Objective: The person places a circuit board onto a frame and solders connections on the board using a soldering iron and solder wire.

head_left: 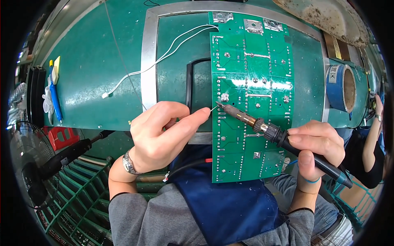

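A long green circuit board (pixel 253 119) lies solder side up before me, its near end over my lap and its far end on a metal frame. My right hand (pixel 319 148) grips the black handle of a soldering iron (pixel 269 132). The iron's tip meets the board's left part, close to a row of solder joints. Between the thumb and forefinger of my left hand (pixel 158 133) is a thin strand of solder wire (pixel 214 108), its end close to the iron's tip. Most of that wire is hidden.
A metal frame (pixel 149 53) surrounds part of the green table. White wires (pixel 166 55) run from the board to a connector. A blue roll (pixel 340 88) stands right; blue-handled cutters (pixel 54 98) lie left. A black fan (pixel 35 172) and green racks (pixel 88 192) are lower left. Another person (pixel 367 151) sits right.
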Available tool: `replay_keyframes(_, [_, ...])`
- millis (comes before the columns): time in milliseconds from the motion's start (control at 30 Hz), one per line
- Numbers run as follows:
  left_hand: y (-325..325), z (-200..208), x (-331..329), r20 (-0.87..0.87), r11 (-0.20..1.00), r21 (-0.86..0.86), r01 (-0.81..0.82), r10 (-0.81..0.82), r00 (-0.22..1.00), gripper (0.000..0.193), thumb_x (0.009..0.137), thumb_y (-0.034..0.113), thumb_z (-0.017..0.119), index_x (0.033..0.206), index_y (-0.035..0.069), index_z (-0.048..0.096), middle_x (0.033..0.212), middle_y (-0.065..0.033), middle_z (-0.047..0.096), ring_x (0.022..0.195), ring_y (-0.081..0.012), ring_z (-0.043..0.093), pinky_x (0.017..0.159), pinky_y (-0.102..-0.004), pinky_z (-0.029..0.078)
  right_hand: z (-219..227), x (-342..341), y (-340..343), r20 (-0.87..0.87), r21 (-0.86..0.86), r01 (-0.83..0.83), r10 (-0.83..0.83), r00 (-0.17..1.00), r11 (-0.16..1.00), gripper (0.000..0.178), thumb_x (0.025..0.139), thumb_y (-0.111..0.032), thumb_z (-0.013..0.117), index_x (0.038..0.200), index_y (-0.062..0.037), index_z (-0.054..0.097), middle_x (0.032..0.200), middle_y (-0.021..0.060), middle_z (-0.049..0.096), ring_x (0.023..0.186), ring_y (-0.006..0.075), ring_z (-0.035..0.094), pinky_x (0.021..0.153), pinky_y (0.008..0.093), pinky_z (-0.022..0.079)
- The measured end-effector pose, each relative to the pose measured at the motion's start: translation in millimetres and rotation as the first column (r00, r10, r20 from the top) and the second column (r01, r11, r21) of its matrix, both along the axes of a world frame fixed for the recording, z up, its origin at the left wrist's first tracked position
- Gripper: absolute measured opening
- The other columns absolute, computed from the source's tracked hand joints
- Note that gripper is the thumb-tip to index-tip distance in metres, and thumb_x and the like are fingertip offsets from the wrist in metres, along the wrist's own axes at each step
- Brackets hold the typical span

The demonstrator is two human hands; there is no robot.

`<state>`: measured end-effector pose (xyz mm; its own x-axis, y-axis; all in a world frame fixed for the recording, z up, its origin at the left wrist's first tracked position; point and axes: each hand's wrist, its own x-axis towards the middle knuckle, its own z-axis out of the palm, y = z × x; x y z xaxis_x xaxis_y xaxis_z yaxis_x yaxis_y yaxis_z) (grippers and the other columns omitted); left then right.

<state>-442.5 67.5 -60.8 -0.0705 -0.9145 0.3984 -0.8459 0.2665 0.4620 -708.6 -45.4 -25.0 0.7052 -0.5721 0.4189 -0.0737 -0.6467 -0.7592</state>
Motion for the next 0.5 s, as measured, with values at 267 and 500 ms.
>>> replay_keyframes(267, [11, 3, 2, -0.086, 0.999, -0.042, 0.012, -0.015, 0.996, 0.035, 0.062, -0.004, 0.076, 0.094, 0.008, 0.074, 0.076, -0.0012, 0.054, 0.056, -0.0118, 0.052, 0.044, -0.0248, 0.039, -1, -13, 13, 0.050, 0.024, 0.204, -0.205, 0.978, 0.979, 0.027, 0.084, -0.028, 0.067, 0.079, -0.0015, 0.071, 0.077, 0.0133, 0.068, 0.057, 0.0185, 0.064, 0.051, 0.0260, 0.051])
replay_keyframes(500, [10, -6, 4, 0.006, 0.991, -0.099, 0.094, -0.093, 0.996, 0.042, 0.053, -0.002, 0.072, 0.094, 0.007, 0.073, 0.076, -0.0012, 0.054, 0.055, -0.0124, 0.049, 0.044, -0.0247, 0.038, -5, -7, 16, 0.057, 0.063, 0.119, -0.122, 0.991, 0.991, 0.020, 0.082, -0.021, 0.068, 0.081, -0.0010, 0.071, 0.077, 0.0135, 0.068, 0.058, 0.0190, 0.065, 0.052, 0.0272, 0.053])
